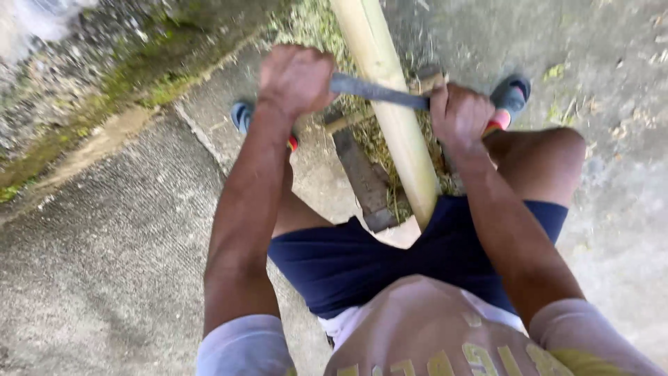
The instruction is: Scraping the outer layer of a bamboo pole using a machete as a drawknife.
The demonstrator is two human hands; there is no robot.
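Concrete ground is seen below. Blade is laid crosswise over pole, whose long axis runs toward the lap; each end is clenched, apparently, by left hand and right hand.

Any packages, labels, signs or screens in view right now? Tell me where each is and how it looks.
No packages, signs or screens.
Shirt: bottom edge of the picture, pale pinkish, with a row of blocky yellow-green letters across it.
Blade: dark, unmarked, held in left hand and right hand, across the pale pole.
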